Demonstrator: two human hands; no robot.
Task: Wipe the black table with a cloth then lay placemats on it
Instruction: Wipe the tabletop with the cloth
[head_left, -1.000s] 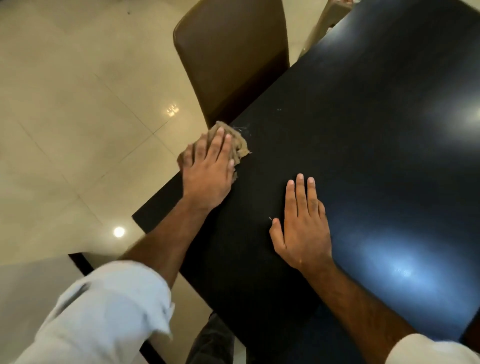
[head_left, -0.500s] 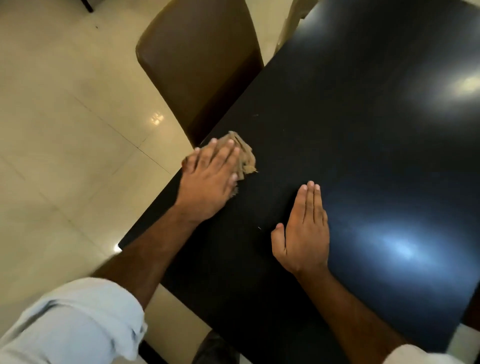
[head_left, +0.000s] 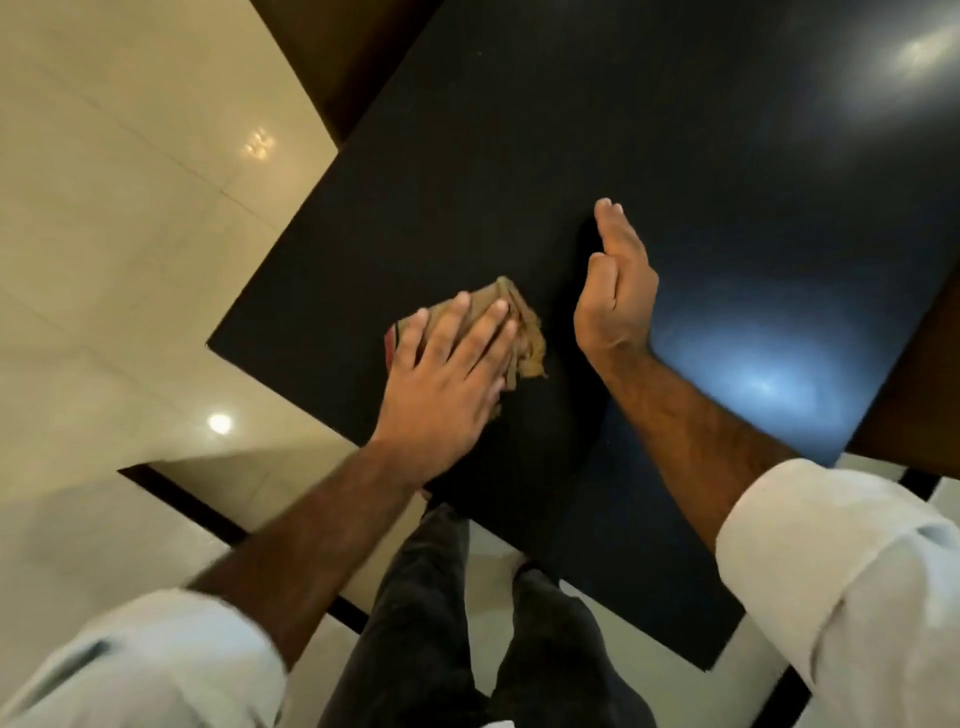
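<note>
The glossy black table (head_left: 675, 156) fills the middle and right of the head view, its near corner right in front of me. A crumpled tan cloth (head_left: 524, 338) lies on it near the left edge. My left hand (head_left: 447, 384) presses flat on the cloth with straight, spread fingers. My right hand (head_left: 615, 291) stands on its edge on the tabletop just right of the cloth, fingers straight and together, holding nothing. No placemats are in view.
A brown chair (head_left: 332, 57) stands at the table's far left side. Pale glossy floor tiles (head_left: 130, 208) lie to the left. My dark trouser legs (head_left: 457, 613) stand at the table's near edge. A brown surface (head_left: 919, 374) shows at the right.
My left hand has dragged the cloth from the table's left edge toward me and inward. My right hand has tipped from flat onto its edge. The view has swung down toward the near corner.
</note>
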